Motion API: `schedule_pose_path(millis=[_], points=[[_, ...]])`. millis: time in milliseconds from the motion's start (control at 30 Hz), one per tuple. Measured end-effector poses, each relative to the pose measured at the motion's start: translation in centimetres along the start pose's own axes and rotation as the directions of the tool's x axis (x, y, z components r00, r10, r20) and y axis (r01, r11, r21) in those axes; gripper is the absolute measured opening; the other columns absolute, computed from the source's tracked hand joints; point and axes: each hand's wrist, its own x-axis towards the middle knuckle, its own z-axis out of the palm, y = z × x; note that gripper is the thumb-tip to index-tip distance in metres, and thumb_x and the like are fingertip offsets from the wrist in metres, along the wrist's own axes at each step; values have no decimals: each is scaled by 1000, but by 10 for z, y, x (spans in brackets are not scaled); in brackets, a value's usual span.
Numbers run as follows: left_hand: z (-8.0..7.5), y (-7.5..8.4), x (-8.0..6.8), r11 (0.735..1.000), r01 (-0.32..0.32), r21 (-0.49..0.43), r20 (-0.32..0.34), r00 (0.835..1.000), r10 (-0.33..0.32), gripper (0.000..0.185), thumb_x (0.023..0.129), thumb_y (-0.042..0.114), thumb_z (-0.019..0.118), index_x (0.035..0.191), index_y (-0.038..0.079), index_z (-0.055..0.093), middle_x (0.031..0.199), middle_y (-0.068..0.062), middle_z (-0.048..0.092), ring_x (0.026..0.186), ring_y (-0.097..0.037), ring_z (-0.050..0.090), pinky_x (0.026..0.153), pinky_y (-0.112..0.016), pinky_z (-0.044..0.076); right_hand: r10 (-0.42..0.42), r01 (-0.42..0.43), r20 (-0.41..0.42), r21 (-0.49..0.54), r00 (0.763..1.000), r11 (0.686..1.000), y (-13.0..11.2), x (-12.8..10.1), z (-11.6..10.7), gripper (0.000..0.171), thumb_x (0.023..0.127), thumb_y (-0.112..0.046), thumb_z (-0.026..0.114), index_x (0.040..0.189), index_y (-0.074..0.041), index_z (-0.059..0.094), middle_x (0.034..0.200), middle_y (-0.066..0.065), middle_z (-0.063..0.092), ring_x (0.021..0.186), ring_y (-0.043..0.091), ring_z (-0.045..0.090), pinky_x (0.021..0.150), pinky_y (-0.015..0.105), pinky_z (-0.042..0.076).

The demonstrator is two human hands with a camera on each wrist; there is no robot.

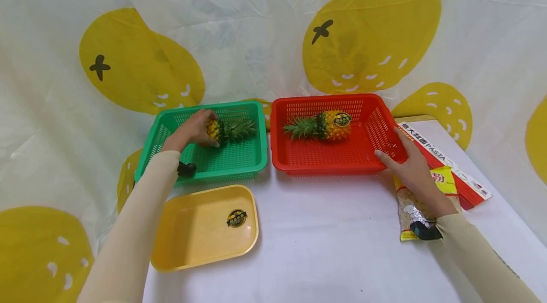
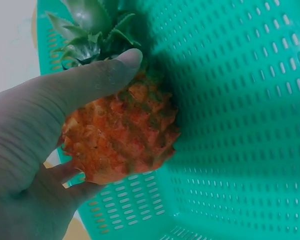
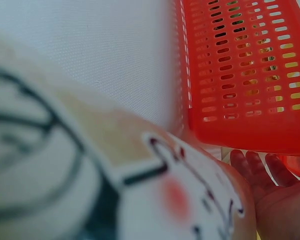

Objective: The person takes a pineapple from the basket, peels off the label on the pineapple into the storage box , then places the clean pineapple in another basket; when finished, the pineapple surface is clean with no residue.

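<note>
The left hand reaches into the green basket and grips a small pineapple there, thumb and fingers curled round its orange-yellow body; the left wrist view shows the thumb laid across the fruit just below its green crown, with the fruit close to the perforated basket wall. The crown points to the right, toward the red basket, which stands just beside the green one on the white worktop. Inside the red basket lies a second pineapple on its side, crown to the left, with a round dark label on its body. The right hand rests against the red basket's near right corner, fingers fairly straight along the wall; the right wrist view is mostly blocked by a blurred packet, so whether any finger hooks under the rim seems uncertain. Under that wrist lies a pasta bag, and beside it a red pasta box. A yellow tray sits in front of the green basket, bearing a dark sticker.
</note>
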Motion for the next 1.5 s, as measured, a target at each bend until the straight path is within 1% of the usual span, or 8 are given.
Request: schedule_pose_path(millis=[333,500,600,733,867,1133,1300,1500], points=[[1,5,0,999,-23,46,-2,1000,23,82,85,21,92,149,-5,48,150,-29,42,137,-49,40,112,-64,34,-5,5,-8,2,1000,1000,1,-1,-1,98,99,-55,68,171,-33,5,172,21,19,148,53,24,96,76,44],[3,23,2,989,-43,139,-25,999,47,88,84,22,93,153,-2,45,154,-31,37,139,-54,37,112,-67,32,-14,14,-12,4,1000,1000,1,1,-3,98,98,-57,68,171,-35,6,172,20,20,147,51,26,98,76,44],[6,39,5,984,-74,160,-26,997,79,90,84,21,93,155,0,43,156,-30,35,139,-54,36,111,-68,33,-24,24,-16,11,1000,1000,1,3,-5,98,98,-57,69,171,-36,6,171,19,22,146,50,28,97,74,46],[9,56,10,982,-124,139,-35,991,130,89,84,19,93,156,1,44,156,-28,37,139,-53,37,111,-66,34,-20,20,-13,15,1000,1000,2,3,-6,97,99,-56,69,171,-36,6,171,20,22,145,51,29,96,74,46],[10,70,15,984,-163,76,-49,985,166,86,86,18,92,156,2,44,157,-26,38,142,-50,36,114,-63,33,-18,18,-12,15,1000,1000,4,2,-4,97,99,-56,69,171,-35,7,171,21,21,144,51,29,97,74,46],[-3,112,25,974,-209,-86,-114,974,198,74,90,20,87,153,5,51,154,-17,45,140,-37,44,115,-53,37,-21,21,-25,11,999,1000,5,0,-2,99,98,-56,69,171,-35,7,171,20,21,146,51,27,95,73,47],[-2,141,32,961,-253,-116,-100,965,242,67,93,20,84,150,4,53,152,-16,51,137,-38,46,114,-49,39,-13,13,-18,12,1000,1000,1,0,-3,98,98,-57,69,171,-34,7,171,20,20,146,51,26,98,75,44],[4,166,46,948,-288,-136,-66,957,281,61,95,22,82,147,4,56,147,-12,56,132,-35,51,110,-44,42,-17,17,-14,24,1000,1000,-2,-1,-2,99,98,-57,69,171,-34,8,171,20,20,147,50,26,99,76,42]])
